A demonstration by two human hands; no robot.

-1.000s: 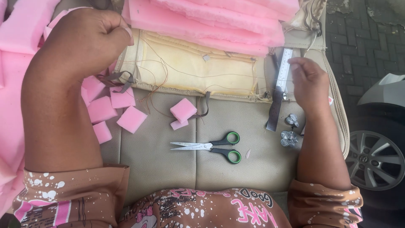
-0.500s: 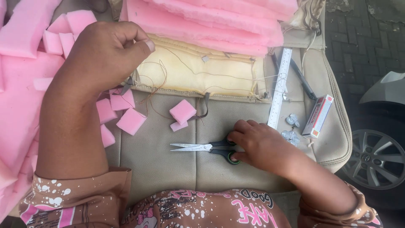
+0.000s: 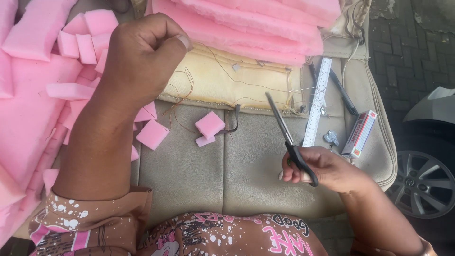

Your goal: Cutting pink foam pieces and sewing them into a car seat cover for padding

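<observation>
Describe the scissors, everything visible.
The scissors have long, slim, dark metal blades and black handle loops with a hint of green. The blades look closed or nearly so. The right hand holds them by the handles, lifted off the beige seat cushion, tips slanting up and left toward the thin thread that runs to the raised left hand. Nothing else touches them.

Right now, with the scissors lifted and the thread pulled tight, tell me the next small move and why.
Probably bring the scissors forward to the thread and snip it. The left hand pinches the thread and holds it taut over the yellowish seat foam, while the right hand holds the scissors by the handles, with the blades pointing toward that thread but seemingly short of it.
</observation>
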